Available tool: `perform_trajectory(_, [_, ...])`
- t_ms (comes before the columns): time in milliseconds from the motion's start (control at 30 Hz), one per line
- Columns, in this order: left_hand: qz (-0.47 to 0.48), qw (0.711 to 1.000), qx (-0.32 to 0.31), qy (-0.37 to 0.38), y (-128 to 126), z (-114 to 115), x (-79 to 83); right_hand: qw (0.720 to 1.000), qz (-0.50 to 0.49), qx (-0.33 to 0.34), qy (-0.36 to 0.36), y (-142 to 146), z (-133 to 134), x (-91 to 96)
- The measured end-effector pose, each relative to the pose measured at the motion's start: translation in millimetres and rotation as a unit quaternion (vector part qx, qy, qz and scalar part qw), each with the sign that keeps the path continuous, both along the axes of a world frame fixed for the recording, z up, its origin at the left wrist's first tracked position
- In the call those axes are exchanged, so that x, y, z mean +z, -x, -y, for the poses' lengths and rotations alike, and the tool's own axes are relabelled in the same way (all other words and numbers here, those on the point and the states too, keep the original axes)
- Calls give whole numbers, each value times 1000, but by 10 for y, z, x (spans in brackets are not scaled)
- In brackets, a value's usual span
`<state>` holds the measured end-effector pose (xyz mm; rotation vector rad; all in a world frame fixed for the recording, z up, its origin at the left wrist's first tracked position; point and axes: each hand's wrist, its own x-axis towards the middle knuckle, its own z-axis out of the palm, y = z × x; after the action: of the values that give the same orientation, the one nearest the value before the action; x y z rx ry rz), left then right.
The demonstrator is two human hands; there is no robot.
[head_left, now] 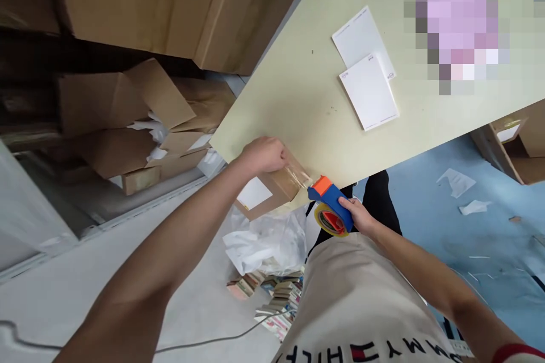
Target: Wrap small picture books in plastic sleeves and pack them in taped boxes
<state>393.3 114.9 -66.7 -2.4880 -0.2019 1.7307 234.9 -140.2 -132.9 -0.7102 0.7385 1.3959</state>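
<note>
A small brown cardboard box [279, 188] with a white label on its side sits at the near left corner of the pale table [293, 96]. My left hand [264, 154] is closed, its curled fingers against the top of the box; the fingertips are partly hidden. In my right hand [361, 216] is a blue and orange tape dispenser [340, 207] with a roll of yellowish tape. The dispenser's orange end is just off the box's right end, and clear shiny tape [298, 173] runs along the box top towards it.
Two white cards or pads [369, 91] overlap on the table. Large cartons [140, 5] and an open box [123, 96] stand at the left. Below the table are a clear plastic bag [268, 241] and stacked books [283, 300]. A cable [213, 342] crosses the floor; paper scraps [457, 182] lie right.
</note>
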Motion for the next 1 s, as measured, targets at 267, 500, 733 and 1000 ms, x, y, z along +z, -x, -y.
perform_trajectory(267, [70,996,-63,4,484,6,-125,998,-50,25,8,217,-281,-67])
perform_trajectory(500, [114,990,-71,38,639,-150,-119,999,-47,20,-2,280,-400,-78])
perform_trajectory(733, [120,976,89,157,875,-574,-148,999,-43,24,13,330,-440,-109])
perform_trajectory(1000, [16,957,92,275,1124,-919,-223,996,-29,83,-14,168,-369,-112])
